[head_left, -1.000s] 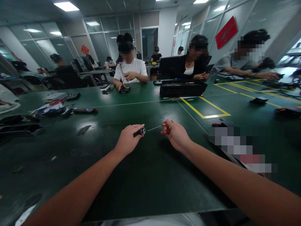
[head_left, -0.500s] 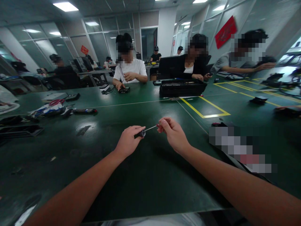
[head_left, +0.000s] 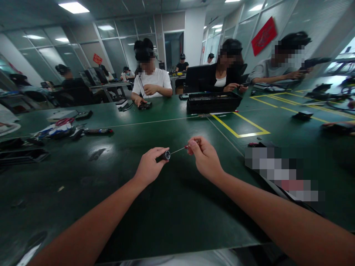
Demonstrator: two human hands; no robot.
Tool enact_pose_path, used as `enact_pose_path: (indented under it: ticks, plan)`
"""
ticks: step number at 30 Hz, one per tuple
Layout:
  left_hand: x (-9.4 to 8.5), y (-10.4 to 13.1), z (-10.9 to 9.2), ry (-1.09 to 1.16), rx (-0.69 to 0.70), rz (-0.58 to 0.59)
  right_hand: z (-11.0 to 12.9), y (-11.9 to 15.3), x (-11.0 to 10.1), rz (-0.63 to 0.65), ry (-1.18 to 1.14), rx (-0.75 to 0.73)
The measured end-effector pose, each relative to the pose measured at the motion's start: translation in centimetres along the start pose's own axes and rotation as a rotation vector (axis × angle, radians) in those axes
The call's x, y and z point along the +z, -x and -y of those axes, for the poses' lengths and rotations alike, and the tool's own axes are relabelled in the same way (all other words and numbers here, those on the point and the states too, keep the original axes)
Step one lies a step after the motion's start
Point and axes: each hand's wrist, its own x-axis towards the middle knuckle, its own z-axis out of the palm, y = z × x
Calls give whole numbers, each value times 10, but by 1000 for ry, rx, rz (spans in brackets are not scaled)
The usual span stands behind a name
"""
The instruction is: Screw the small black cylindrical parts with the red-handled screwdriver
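Note:
My left hand (head_left: 149, 165) is closed around a short black cylinder (head_left: 166, 155), whose round end with a pale rim faces right and toward me. My right hand (head_left: 204, 157) pinches the reddish handle of a small screwdriver (head_left: 179, 150). Its thin metal shaft points left, and the tip meets the rim or opening of the cylinder; I cannot tell how far in it reaches. Both hands are held above the green table (head_left: 155, 225), and most of the cylinder's body is hidden by my left fingers.
A black open box (head_left: 213, 103) stands across the table beside yellow tape outlines (head_left: 251, 135). Cables and gloves (head_left: 59, 127) lie to the left, near a black rod-shaped object (head_left: 98, 131). At right lies a partly blurred package (head_left: 280, 173). Several people sit around the table.
The cylinder's round end has turned more toward me, showing its opening. The screwdriver handle shows more above my right fingers. The view has shifted slightly.

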Motion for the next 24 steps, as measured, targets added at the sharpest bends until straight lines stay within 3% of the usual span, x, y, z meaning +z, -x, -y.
enact_pose_path:
  ticks: [6,11,24]
  plan:
    - [-1,0,-1,-1,26,-24,-4,-1,4,59,-70,75]
    - [-1,1,1,7,27,-35,-10,-5,7,28,-212,185]
    - [-1,1,-1,11,2,-26,-6,-2,5,30,-73,139]
